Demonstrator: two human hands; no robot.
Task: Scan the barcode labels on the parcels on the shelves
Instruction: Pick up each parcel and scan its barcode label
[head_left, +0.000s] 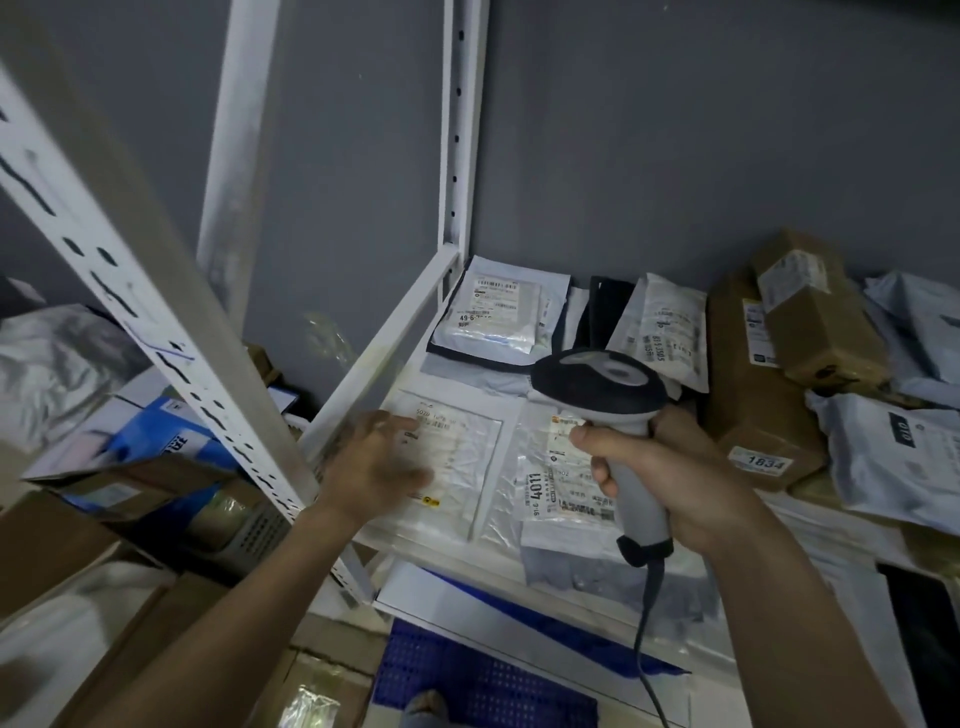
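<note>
The right hand (670, 467) grips the scanner (602, 387) above the parcels on the shelf (374, 343). The left hand (374, 457) presses one parcel (467, 447) flat, fingers straight (they may cover its barcode and spoil the scan).

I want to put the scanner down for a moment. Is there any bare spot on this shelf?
Hardly. The only bare strip lies along the white side rail, between the back mailer and the front mailer under the left hand. Right of the scanner, boxes and bags are piled up.
</note>
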